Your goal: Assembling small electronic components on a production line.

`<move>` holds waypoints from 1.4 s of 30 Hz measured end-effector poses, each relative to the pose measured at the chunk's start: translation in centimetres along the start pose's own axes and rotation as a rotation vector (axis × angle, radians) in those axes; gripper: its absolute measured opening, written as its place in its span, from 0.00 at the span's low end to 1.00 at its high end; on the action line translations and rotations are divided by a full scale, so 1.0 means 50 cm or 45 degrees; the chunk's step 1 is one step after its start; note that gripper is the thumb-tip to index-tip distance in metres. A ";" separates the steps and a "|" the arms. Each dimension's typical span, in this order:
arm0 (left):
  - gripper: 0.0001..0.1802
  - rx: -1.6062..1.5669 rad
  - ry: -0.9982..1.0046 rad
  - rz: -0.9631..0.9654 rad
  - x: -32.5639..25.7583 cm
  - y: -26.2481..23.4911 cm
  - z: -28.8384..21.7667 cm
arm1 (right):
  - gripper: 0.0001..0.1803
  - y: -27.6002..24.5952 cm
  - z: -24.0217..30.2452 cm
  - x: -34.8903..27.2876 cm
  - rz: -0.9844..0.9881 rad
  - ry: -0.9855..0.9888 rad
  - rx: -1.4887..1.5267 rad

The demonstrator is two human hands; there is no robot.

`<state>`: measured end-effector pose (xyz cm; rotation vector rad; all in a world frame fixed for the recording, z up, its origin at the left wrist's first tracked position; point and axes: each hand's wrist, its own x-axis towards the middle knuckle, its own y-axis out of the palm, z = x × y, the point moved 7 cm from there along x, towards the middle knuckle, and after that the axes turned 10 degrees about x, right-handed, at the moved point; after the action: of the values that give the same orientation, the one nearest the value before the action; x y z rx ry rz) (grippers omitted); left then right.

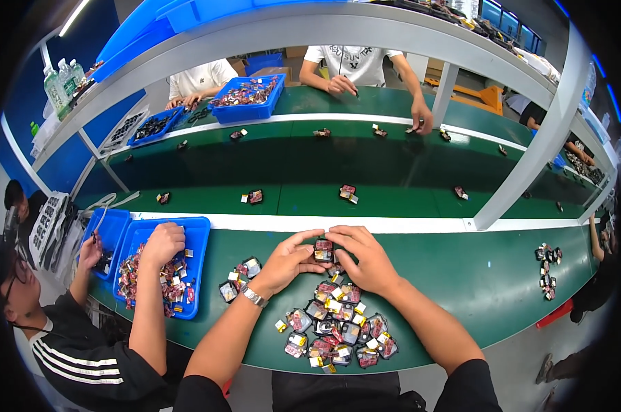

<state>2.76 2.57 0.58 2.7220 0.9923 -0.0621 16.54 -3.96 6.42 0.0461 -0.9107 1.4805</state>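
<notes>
My left hand point(288, 261) and my right hand point(362, 256) meet over the green bench, both pinching one small dark electronic part with a red patch point(323, 250). Just below them lies a pile of several similar small parts point(334, 328) with red, yellow and silver bits. A smaller cluster of the same parts point(240, 277) sits to the left of my left wrist, which wears a metal watch point(254, 296).
A person on my left reaches into a blue tray point(199, 235) full of parts. A green conveyor belt point(393, 175) carries scattered parts beyond a white rail point(393, 224). Two people work opposite, beside another blue tray point(221, 112). White frame posts point(530, 158) rise at right.
</notes>
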 end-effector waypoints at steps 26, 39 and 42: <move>0.18 0.163 0.090 -0.080 0.002 0.006 0.004 | 0.07 0.016 -0.012 0.005 0.036 -0.066 -0.047; 0.18 0.234 0.045 -0.033 0.002 0.009 0.011 | 0.05 0.015 -0.014 -0.003 0.043 0.046 0.134; 0.18 0.222 0.074 -0.041 0.001 0.009 0.010 | 0.05 0.017 -0.019 -0.008 -0.027 0.060 0.113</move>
<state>3.12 2.14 0.19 2.8801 1.0946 -0.0795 16.36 -3.63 5.14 0.0855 -0.8038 1.4956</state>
